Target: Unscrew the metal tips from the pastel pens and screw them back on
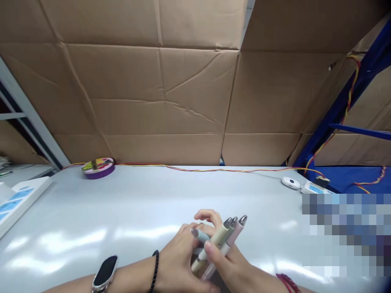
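Observation:
Several pens with silver conical tips are bunched between my hands near the bottom of the head view. My right hand (235, 264) is closed around a cream pen (220, 235), a green pen partly hidden behind it, and a pale pink pen (236, 235), with its thumb across them. These tilt up and to the right. My left hand (180, 254) curls around the lower part of the bunch, against a light blue pen (203, 236) that points up and left. Palms and overlapping fingers hide the lower ends.
On the white table (146, 199) a purple round roll (99, 169) sits at the back left. Red and yellow wires (183, 167) run along the rear edge below cardboard panels (159, 118). A white power strip (314, 188) lies at the right, and a white panel (21, 203) at the left.

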Demonstrator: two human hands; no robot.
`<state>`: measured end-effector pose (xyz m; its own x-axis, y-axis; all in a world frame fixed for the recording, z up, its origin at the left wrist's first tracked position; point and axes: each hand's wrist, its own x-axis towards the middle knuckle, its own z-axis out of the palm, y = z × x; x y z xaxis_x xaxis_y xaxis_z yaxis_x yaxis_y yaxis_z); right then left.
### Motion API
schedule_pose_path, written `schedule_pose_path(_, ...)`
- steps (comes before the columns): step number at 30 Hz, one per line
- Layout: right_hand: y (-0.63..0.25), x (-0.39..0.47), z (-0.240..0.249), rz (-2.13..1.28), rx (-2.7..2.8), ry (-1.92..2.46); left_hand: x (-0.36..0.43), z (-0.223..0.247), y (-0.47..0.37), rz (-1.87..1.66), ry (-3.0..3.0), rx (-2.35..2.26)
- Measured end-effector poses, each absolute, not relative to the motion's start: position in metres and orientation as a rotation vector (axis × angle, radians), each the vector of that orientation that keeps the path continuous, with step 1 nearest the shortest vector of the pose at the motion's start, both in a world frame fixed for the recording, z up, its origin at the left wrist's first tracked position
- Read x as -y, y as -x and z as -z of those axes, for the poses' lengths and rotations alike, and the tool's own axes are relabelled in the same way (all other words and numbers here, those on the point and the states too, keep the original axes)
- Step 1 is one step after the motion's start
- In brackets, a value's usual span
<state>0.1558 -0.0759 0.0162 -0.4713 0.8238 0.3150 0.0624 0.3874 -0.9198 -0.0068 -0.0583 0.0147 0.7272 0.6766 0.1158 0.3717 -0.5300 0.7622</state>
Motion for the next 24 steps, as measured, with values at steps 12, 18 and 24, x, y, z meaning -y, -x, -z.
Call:
schedule_pose_path(12,-0.156,0.071,-0.021,-1.341,1.831,0.894,0.054,-0.023,0.006,-0.586,-1.978,-0.766)
schedule_pose_path(18,-0.181,0.056,-0.026,-0.838,1.811,1.055,0.045,-0.024,0.022,-0.58,-2.072,-0.955)
schedule_pose_path(24,-0.208,0.031,-0.026,-0.774,1.986,1.231,0.032,-0.024,0.036,-0.488,-2.221,-1.147)
